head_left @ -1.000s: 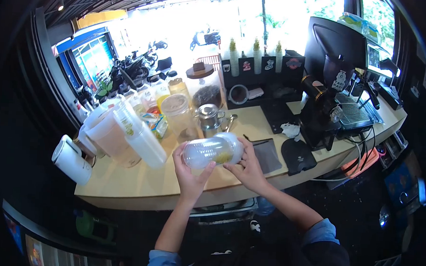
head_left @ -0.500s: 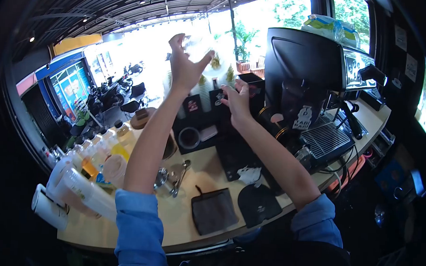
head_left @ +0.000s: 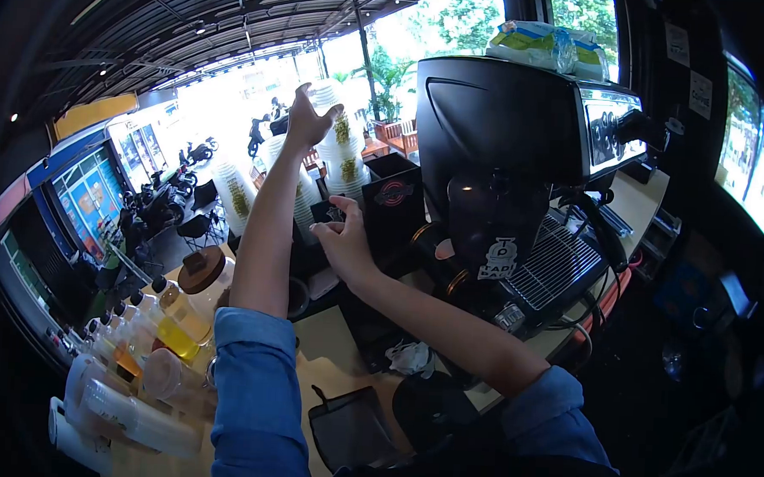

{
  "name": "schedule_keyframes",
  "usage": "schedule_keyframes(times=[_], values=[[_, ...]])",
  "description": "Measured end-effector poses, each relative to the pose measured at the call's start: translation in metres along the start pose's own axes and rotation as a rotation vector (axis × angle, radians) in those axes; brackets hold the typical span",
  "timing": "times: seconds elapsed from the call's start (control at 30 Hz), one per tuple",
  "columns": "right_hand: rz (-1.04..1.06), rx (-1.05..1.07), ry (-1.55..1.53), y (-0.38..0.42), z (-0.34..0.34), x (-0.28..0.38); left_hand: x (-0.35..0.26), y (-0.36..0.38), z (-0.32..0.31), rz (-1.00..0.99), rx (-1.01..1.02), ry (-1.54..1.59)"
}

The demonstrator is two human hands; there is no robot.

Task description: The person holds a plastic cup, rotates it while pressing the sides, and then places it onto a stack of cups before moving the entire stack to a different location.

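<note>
My left hand (head_left: 311, 121) is raised at the back of the counter. Its thumb and fingers curve around the clear plastic cups (head_left: 324, 93) topping a tall stack; glare blurs the cup edges. Gold-green print marks the stacked cups (head_left: 347, 170) below. Lower and to the right, my right hand (head_left: 346, 244) has bent fingers held apart, with nothing visible in them. It hovers in front of the black box (head_left: 392, 193) with a round red logo, beside the stacks. Another cup stack (head_left: 233, 196) stands to the left of my left forearm.
A large black espresso machine (head_left: 498, 116) fills the right, its drip tray (head_left: 560, 262) in front. Syrup bottles (head_left: 177, 332) and white jugs (head_left: 131, 415) line the left. A dark cloth (head_left: 352, 429) and crumpled white tissue (head_left: 411, 357) lie near the front.
The view has turned right, shifting the counter leftward. My left hand has closed in around the top of the cup stack. My right hand has dropped lower, its fingers more bent.
</note>
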State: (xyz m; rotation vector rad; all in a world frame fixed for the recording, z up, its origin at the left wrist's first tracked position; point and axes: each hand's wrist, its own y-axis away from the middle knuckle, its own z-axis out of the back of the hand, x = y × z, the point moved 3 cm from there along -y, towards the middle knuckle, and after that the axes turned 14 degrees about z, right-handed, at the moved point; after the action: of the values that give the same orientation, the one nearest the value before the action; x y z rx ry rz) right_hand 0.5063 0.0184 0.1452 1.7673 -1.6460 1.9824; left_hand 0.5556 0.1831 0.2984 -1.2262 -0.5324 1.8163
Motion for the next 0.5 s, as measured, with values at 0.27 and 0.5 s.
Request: schedule_keyframes(times=[0.27, 0.5], values=[[-0.034, 0.036, 0.007, -0.005, 0.005, 0.004, 0.009, -0.002, -0.007, -0.013, 0.075, 0.000], [-0.023, -0.006, 0.020, -0.008, 0.012, -0.004, 0.027, 0.006, -0.022, 0.044, 0.311, -0.036]])
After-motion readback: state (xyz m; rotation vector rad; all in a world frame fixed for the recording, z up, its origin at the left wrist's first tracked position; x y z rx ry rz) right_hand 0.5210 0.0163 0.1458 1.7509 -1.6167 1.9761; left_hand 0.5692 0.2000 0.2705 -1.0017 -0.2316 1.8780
